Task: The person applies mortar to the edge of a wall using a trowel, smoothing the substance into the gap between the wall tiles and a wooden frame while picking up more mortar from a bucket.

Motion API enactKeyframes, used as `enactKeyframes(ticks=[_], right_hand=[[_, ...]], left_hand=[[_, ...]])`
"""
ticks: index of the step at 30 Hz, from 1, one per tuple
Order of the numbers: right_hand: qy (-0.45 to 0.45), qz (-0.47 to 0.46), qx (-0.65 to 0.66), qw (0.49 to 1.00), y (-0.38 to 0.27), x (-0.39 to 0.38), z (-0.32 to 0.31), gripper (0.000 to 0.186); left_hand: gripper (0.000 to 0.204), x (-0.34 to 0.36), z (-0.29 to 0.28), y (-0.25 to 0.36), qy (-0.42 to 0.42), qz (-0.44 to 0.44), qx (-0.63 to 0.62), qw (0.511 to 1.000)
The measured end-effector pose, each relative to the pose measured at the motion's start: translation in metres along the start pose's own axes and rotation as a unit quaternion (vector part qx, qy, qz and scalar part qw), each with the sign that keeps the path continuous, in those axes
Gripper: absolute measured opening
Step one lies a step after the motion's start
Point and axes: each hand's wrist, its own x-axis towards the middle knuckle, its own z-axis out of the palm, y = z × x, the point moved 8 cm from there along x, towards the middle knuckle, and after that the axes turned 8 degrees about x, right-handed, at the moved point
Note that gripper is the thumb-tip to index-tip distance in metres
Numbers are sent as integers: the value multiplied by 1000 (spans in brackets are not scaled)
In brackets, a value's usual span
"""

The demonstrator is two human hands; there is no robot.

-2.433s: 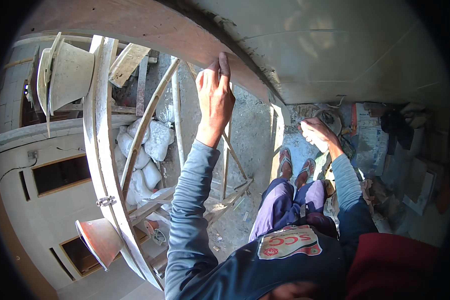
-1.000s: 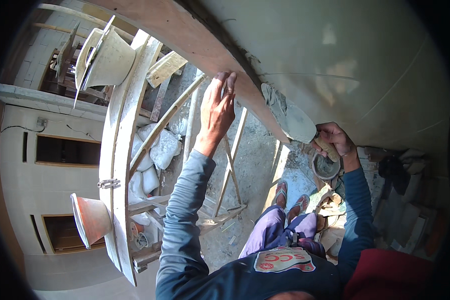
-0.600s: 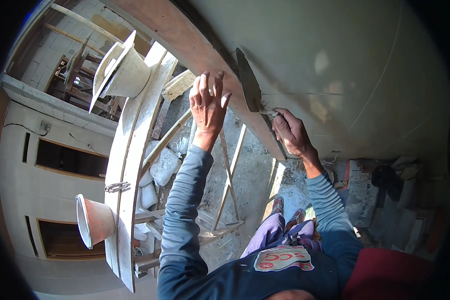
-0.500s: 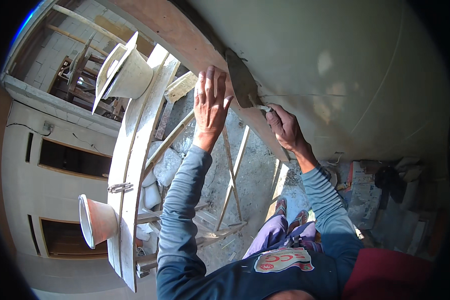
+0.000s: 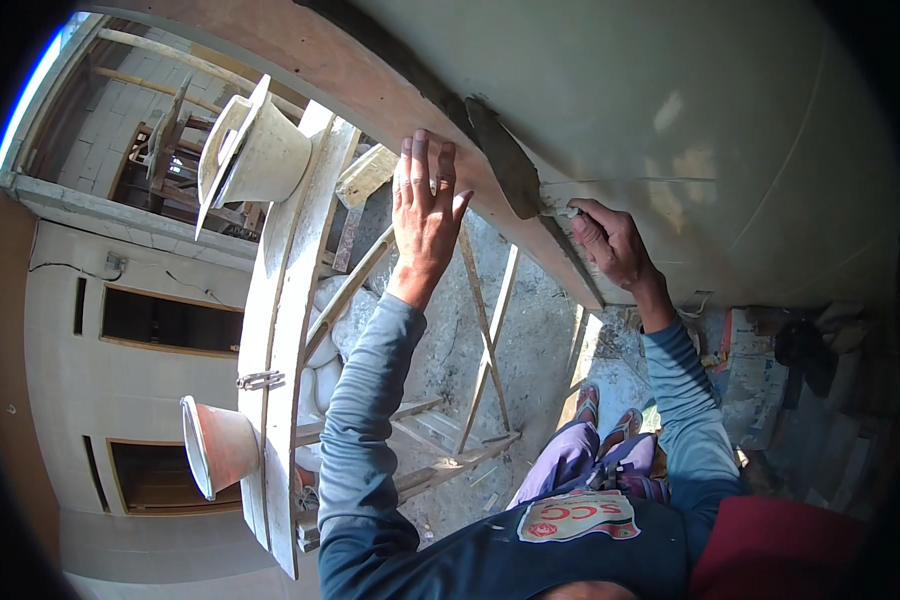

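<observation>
My left hand (image 5: 427, 225) rests with fingers stretched out on the face of a long pinkish-brown board (image 5: 365, 85). This board runs diagonally along the edge of a smooth grey-green wall (image 5: 610, 90). A strip of dark, wet-looking mortar (image 5: 395, 50) lines the seam between board and wall. My right hand (image 5: 618, 248) is closed round the handle of a trowel (image 5: 505, 165). The trowel's grey, mortar-smeared blade lies along the seam, close to the board's edge and to the right of my left fingertips.
Left of me, a raised plank platform (image 5: 281, 350) carries an upper bucket (image 5: 278, 165) with a flat handled plasterer's board (image 5: 232, 160) leaning on it, and a reddish bucket (image 5: 225, 448). Wooden braces (image 5: 490, 370) and pale sacks (image 5: 358, 330) are below. Clutter (image 5: 755, 380) lies at right.
The whole view has shifted, so the surroundings appear farther right. My right hand has moved slightly right with the trowel, whose blade now looks narrower. The left hand stays flat on the board.
</observation>
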Motion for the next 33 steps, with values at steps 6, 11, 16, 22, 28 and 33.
enactKeyframes(ticks=[6,11,16,22,28,33], right_hand=[[-29,-33,32,999,30,-8,20,41],[-31,19,135,990,25,-31,20,43],[-4,-17,70,997,15,3,15,43],[-45,41,118,991,-3,7,26,40],[-59,20,160,985,-31,-4,22,46],[-41,-9,76,996,-27,20,25,46]], left_hand=[[88,-1,7,3,-5,-1,3,1000],[91,-4,3,-2,1,13,23,1000],[92,0,3,0,0,8,5,1000],[91,2,3,1,8,22,4,1000],[84,0,-5,-5,-21,21,-4,1000],[86,2,-4,3,-28,27,-29,999]])
